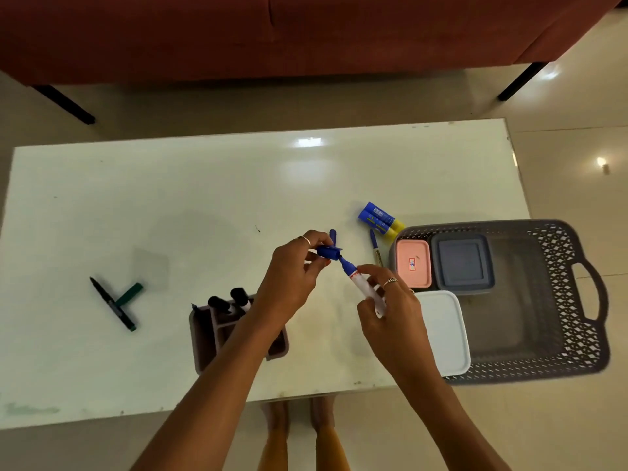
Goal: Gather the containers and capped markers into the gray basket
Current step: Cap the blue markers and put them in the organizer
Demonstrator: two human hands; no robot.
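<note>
1. Right hand (390, 311), fingers curled round the white barrel of a blue marker (365, 287), holds it tilted above the bench (238, 185), its blue tip end pointing up and left.
2. Left hand (295, 277) pinches the blue cap (328, 252) between thumb and fingers; the cap's open end sits just beside the marker tip, not yet pushed on.
3. Gray basket (571, 300) stands at the right end of the bench, its near-right part overhanging the edge.
4. Pink-lidded container (413, 263) and gray-lidded container (462, 261) lie side by side in the far-left part of the basket.
5. White-lidded container (445, 331) lies at the basket's near-left part, partly hidden by the right wrist.
6. Two blue and yellow glue sticks (380, 219) lie touching each other just beyond the basket's far-left corner; a thin blue pen (374, 244) lies near them.
7. Mauve organiser tray (210, 334) under the left forearm holds two black-capped markers (229, 300).
8. Green marker (112, 304), uncapped, lies well to the left, its green cap (129, 294) touching its barrel.
</note>
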